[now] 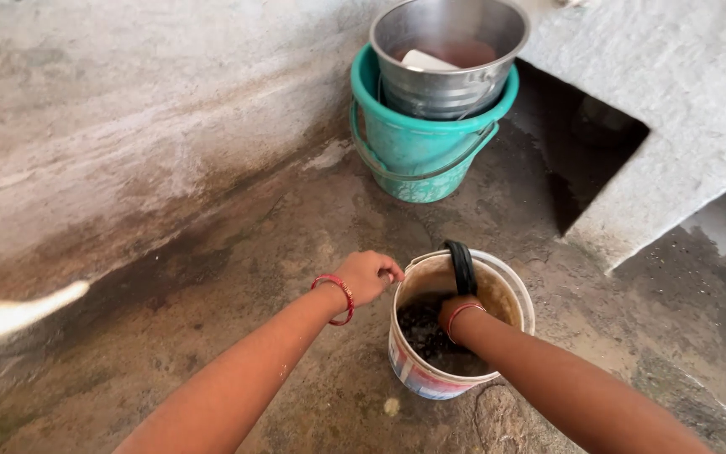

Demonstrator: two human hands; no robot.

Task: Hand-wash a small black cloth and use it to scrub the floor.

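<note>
Concrete, grey and damp-stained, underfoot as floor (212,303), with a rough wall (86,109) rising at the left. Further right, left hand (367,276), red bangle (336,296) at the wrist, fingers curled on the rim of a small white bucket (418,370) low in the middle, gripping its edge. Inside that bucket, dark wet sludge (426,332) and the right hand (457,313), plunged down past the knuckles; open or closed, cannot tell. Black handle (462,265) lying over the far rim. Behind, 1 teal bucket (418,147) carrying a steel pail (447,50). At far right, a concrete slab (674,101).
</note>
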